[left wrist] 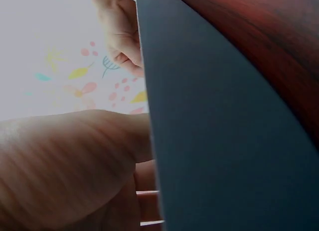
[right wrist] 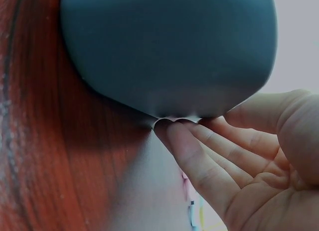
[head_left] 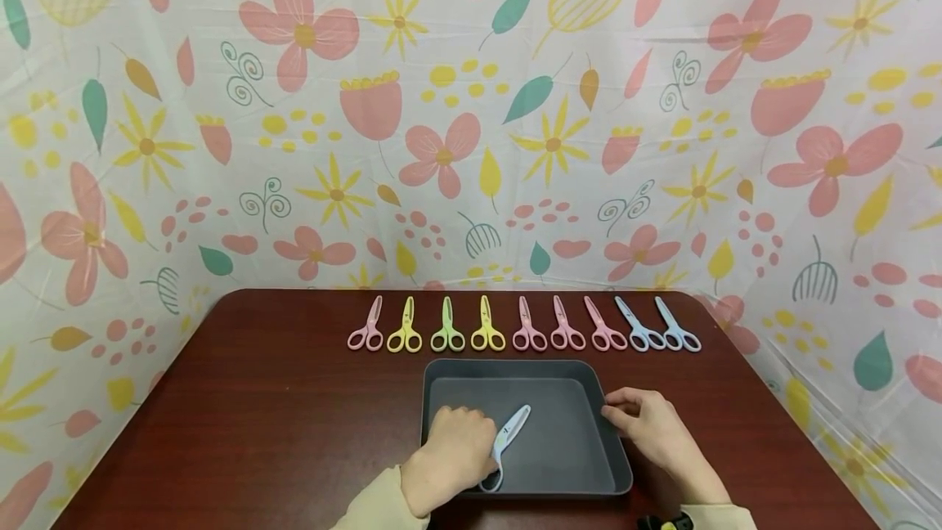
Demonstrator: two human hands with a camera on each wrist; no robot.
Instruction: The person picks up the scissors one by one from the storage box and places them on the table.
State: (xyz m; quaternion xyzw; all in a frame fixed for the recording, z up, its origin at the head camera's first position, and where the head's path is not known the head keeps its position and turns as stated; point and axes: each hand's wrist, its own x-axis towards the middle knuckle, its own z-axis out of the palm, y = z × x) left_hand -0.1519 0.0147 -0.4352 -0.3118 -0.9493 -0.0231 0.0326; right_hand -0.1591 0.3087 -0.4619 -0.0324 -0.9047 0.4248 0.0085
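Observation:
A light-blue pair of scissors [head_left: 511,429] lies slanted inside the dark grey tray [head_left: 611,464], blades toward the back right. My left hand [head_left: 454,446] reaches over the tray's front wall and grips the scissors by the handle; one finger loop shows beside it, the other is hidden. In the left wrist view the tray's wall [left wrist: 214,121] covers the fingertips of the left hand [left wrist: 75,161]. My right hand [head_left: 655,424] touches the tray's right side with its fingertips. The right wrist view shows fingers [right wrist: 189,146] of that hand against the outer wall.
Behind the tray, several scissors lie in a row: pink [head_left: 374,320], yellow [head_left: 408,320], green [head_left: 447,320], more yellow and pink, then two light-blue pairs [head_left: 671,321] at the right end. A flowered curtain [head_left: 441,211] rises behind the dark red table [head_left: 257,399].

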